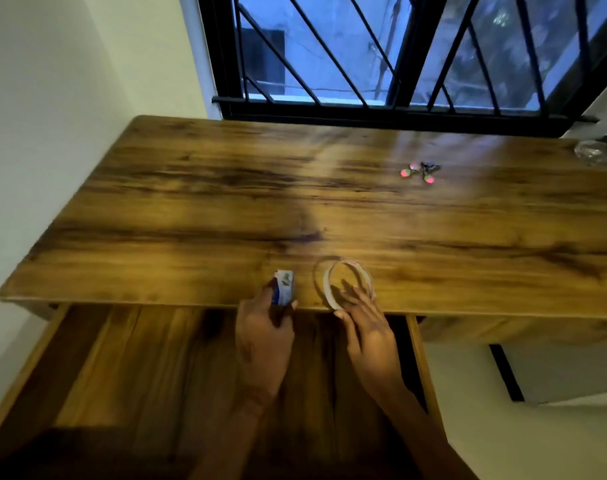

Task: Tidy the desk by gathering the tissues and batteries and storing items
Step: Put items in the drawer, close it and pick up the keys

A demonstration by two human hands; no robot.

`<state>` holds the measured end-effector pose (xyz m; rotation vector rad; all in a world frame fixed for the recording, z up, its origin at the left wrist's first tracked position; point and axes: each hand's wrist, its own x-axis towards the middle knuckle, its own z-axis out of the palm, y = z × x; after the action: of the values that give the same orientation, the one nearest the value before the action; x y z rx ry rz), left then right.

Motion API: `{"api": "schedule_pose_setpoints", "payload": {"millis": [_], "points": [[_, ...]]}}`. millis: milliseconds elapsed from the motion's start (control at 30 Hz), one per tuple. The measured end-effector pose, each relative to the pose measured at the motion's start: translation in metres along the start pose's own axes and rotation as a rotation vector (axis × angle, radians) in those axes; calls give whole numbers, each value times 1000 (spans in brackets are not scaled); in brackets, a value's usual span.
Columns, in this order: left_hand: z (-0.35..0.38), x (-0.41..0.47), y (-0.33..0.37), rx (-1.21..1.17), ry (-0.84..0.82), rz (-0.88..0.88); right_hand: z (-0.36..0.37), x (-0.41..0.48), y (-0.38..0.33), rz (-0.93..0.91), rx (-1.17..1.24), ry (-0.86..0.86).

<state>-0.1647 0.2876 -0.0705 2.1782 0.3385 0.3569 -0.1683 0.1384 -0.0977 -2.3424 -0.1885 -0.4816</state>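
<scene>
1. Surface [191, 202], wood-grain, directly above and behind the open drawer.
2. Drawer [139, 358], pulled out toward the person; the landmark for every entry.
3. Left hand [264, 337], over the drawer's back edge, fingers and thumb pinching the small packet.
4. Right hand [364, 327], over the drawer's right half, fingers laid inside the tape roll, thumb on its near rim (a light pinch, by the look of it).
5. Tape roll [327, 287], thin ring, on the surface just behind the drawer.
6. Small packet [284, 285], blue-white (tissues, probably), just behind the drawer, left of the roll.
7. Keys [421, 171], well behind the drawer.

Handling: firm up the grip on the thin ring, slide both items off the front edge, and set them low in the drawer.
</scene>
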Motion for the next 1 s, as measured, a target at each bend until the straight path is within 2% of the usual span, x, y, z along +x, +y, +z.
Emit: {"api": "schedule_pose_setpoints", "payload": {"millis": [133,200,267,400,500,667,800,900,1000], "points": [[-3,-72,-13,85,-107,-85,-18,-59,4,-89,-111,41],[3,-87,-25,117,-208,-161,-23,-85,9,-128,-165,-14],[10,-92,-32,138,-299,-192,-25,-96,11,-108,-213,-133],[25,-89,-37,220,-380,-195,-25,-90,10,110,-248,-548],[36,-85,-44,252,-388,-211,-20,-81,7,234,-311,-693],[50,-74,-52,293,-359,-203,-5,-68,15,331,-413,-755],[55,-66,-58,304,-383,-213,-3,-65,24,283,-447,-790],[55,-67,-54,281,-355,-145,-1,-71,35,241,-396,-724],[54,-70,-38,280,-243,68,-1,-74,41,153,-296,-561]]}}
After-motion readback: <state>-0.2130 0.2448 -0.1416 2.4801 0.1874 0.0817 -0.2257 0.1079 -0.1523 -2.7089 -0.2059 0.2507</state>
